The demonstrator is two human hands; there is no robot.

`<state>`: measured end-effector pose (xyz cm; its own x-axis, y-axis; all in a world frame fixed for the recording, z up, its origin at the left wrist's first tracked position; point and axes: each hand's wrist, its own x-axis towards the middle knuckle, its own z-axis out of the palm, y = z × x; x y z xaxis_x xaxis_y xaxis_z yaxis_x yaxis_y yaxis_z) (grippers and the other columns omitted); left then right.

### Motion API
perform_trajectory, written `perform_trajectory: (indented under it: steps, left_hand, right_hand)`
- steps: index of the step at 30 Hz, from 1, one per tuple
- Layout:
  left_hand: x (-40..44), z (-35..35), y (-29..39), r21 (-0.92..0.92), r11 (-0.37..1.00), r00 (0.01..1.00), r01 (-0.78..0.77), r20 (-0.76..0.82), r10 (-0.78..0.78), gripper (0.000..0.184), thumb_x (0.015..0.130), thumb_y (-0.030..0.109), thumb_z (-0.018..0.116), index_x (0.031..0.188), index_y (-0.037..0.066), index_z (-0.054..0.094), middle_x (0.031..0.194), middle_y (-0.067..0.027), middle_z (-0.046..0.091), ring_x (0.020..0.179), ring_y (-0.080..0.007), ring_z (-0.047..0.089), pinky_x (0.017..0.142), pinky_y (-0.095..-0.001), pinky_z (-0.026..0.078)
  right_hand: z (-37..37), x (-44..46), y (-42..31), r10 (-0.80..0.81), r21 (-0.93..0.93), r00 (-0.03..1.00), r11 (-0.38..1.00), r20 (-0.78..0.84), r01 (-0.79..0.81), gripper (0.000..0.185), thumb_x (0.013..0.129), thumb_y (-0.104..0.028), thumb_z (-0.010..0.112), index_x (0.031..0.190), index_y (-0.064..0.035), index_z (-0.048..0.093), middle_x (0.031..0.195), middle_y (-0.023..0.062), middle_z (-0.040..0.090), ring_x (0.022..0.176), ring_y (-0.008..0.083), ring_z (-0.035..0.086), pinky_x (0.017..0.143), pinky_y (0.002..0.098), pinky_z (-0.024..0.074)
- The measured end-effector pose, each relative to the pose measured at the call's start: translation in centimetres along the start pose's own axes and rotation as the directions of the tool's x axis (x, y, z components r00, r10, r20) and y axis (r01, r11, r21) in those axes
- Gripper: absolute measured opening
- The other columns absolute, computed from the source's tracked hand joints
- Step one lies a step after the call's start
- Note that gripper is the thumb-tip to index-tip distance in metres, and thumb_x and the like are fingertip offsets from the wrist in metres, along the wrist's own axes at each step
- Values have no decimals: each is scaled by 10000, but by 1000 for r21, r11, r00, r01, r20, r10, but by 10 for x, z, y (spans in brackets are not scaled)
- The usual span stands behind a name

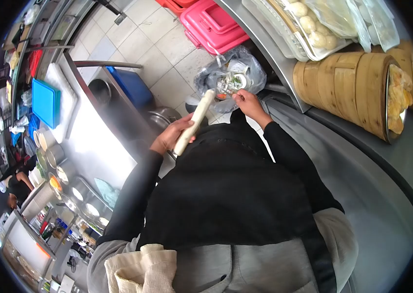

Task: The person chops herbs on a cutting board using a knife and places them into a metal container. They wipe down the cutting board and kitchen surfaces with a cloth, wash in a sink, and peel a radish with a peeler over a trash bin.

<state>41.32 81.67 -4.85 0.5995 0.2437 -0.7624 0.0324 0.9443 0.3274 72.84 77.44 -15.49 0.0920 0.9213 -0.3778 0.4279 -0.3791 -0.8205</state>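
Note:
My left hand [172,136] is wrapped around a long white root-like stick [195,122], smooth and pale, perhaps a peeled radish. It tilts across my front, its upper end pointing toward the bag. My right hand [250,106] is closed, just right of the stick's upper end and apart from it. Something small and thin seems to stick out from its fingers, too unclear to name. Below both hands, a grey plastic bag [256,73] stands open with white and green scraps [233,83] inside.
Pink plastic bins [213,27] stand beyond the bag on the tiled floor [155,61]. To the right are stacked bamboo steamers [345,90] and a tray of round dough balls [313,29]. On the left, a steel counter [101,146] carries a blue-lidded box [45,102]. Another person [18,188] is further left.

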Motion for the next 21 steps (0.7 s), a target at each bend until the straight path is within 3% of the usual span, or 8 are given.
perform_trajectory:
  steps: [3,5,8,11,13,15,18,21]
  left_hand:
    - [22,12,-4,-134,991,997,-13,-78,2,466,1054,374,511,1382,43,500,936,-66,618,698,-154,643,604,-260,572]
    - [47,-6,-12,-395,910,991,129,23,-131,495,1051,489,472,1100,6,573,696,-47,591,575,-135,608,451,-267,521]
    - [63,-4,-18,-428,891,989,149,75,-129,516,1070,481,420,1107,-16,556,738,-68,595,530,-135,585,409,-261,492]
    - [63,-8,-20,-387,899,973,206,178,-147,492,1088,453,371,1128,-6,543,805,-83,600,503,-139,571,398,-252,480]
    - [37,2,-11,-353,908,971,226,160,-179,510,1084,469,367,1066,-2,563,620,-34,522,458,-122,523,409,-234,477]
    - [23,2,-11,-300,931,969,207,193,-153,481,1096,436,350,1143,-3,541,703,-61,571,472,-124,532,414,-241,483]
    - [14,16,2,-347,932,991,107,107,-74,444,1107,400,326,1235,8,493,825,-85,607,488,-128,544,422,-243,492]
    - [34,1,-8,-328,930,986,165,77,-147,406,1105,368,357,1316,39,467,990,-105,626,536,-134,577,431,-235,512]
  right_hand:
    - [1,-16,-53,5,49,1000,999,30,-7,205,968,-226,662,937,-24,652,744,53,652,670,155,590,641,319,477]
    - [10,-35,-76,-181,194,967,970,178,145,161,964,-181,666,950,-21,659,768,70,645,682,145,585,648,312,479]
    - [17,-47,-99,-384,159,910,919,156,361,182,962,-228,638,986,-48,658,868,184,680,789,350,668,719,409,517]
    - [12,-23,-67,-159,99,973,985,169,144,182,962,-232,635,988,-55,667,838,182,677,761,353,667,697,417,517]
    - [6,0,-31,-131,25,985,991,116,129,200,956,-245,634,976,-48,663,824,187,674,745,356,669,683,418,515]
    - [9,22,30,-92,-81,987,991,131,103,225,946,-262,647,948,-38,666,831,203,680,772,370,676,700,416,521]
    - [12,24,37,41,-153,998,988,54,-32,197,951,-241,653,938,-46,673,781,142,676,726,274,666,673,392,511]
    - [19,-5,-28,-125,157,991,981,58,114,214,964,-239,666,940,-27,663,787,65,642,718,138,573,676,337,492]
